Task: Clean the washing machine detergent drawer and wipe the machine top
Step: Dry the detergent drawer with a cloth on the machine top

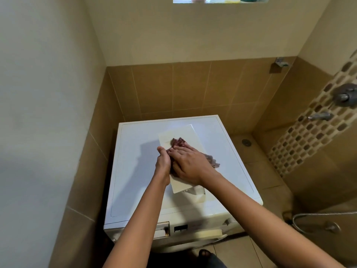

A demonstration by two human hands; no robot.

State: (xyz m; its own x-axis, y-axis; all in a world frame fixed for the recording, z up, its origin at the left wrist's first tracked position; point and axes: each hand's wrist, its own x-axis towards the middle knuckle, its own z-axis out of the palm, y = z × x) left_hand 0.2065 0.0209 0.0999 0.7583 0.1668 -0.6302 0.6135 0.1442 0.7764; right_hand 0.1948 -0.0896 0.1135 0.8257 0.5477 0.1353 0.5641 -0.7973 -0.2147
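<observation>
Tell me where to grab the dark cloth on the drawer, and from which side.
Best pinch the cloth at its bunched far end, coming down from above: the folds there stand up free, while its middle lies pressed under the right hand on the drawer.

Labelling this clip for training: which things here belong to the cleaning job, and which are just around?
Job: detergent drawer, cloth, machine top, left hand, right hand.
Just there: tap, shower valve, floor drain, hose.

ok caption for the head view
Right hand presses maroon cloth onto detergent drawer atop washing machine, left hand alongside
</observation>
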